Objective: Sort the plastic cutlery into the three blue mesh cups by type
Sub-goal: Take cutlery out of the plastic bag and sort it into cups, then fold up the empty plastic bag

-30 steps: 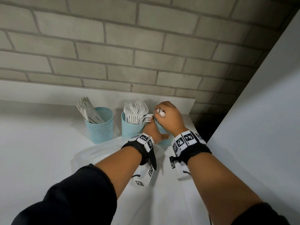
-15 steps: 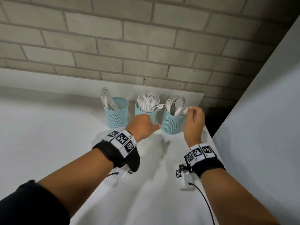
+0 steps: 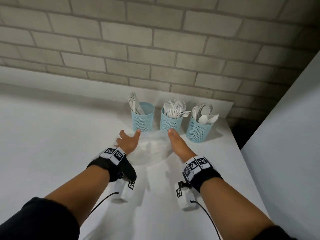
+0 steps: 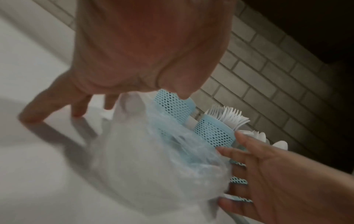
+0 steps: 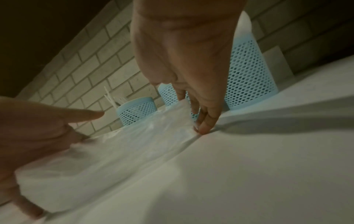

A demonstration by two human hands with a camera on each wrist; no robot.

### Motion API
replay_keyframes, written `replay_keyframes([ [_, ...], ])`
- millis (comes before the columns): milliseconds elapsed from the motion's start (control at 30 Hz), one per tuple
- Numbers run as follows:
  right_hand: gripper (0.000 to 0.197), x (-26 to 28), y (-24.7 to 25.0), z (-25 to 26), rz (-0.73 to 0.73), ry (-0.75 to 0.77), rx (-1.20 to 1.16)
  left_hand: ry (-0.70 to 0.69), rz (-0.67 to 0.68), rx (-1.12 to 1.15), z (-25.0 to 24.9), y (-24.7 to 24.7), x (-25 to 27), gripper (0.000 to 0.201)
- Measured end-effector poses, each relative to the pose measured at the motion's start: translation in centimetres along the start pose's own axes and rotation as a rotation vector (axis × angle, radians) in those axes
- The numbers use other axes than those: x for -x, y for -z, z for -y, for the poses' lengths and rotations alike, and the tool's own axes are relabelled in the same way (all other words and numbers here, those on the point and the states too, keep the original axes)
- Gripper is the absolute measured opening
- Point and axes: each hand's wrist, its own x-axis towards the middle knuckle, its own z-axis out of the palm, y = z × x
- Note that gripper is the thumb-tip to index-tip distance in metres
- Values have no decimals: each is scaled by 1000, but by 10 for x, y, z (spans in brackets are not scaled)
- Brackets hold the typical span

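Three blue mesh cups stand in a row by the brick wall. The left cup (image 3: 142,118) holds white knives, the middle cup (image 3: 171,122) forks and the right cup (image 3: 198,130) spoons. A crumpled clear plastic bag (image 3: 152,150) lies on the white table just in front of them. My left hand (image 3: 129,136) is spread at the bag's left side with straight fingers (image 4: 28,118) on the table. My right hand (image 3: 174,140) is flat at the bag's right side, its fingertips (image 5: 203,128) pressing the bag's edge. Neither hand holds cutlery.
The white table (image 3: 52,153) runs wide to the left and towards me. A brick wall (image 3: 155,49) stands right behind the cups. A white panel (image 3: 285,135) rises along the table's right edge, with a dark gap behind the right cup.
My right hand has left the spoon cup and come down to the bag's right side. My left hand dropped from the fork cup to the bag's left side and spread out.
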Motion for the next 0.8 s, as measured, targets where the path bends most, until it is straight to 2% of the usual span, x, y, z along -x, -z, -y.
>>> replay_keyframes([
  [200,63,13,-23,14,157,15,-148,-178,220,257,-14,-24,19,77],
  [367,71,21,-25,21,189,-33,-260,-171,303,527,-27,-47,30,85],
  [467,74,25,-16,17,250,-91,-244,-158,273,654,-33,-48,30,85],
  [567,80,27,-2,9,251,-167,-279,-209,324,576,-30,-49,21,96],
  [700,63,29,14,0,63,-320,-354,-220,180,444,-27,-50,12,68],
  [733,61,30,16,-3,85,-357,-317,-233,145,443,-30,-48,15,66],
  [800,67,32,16,-3,245,-450,-283,-258,89,479,-32,-49,20,54],
])
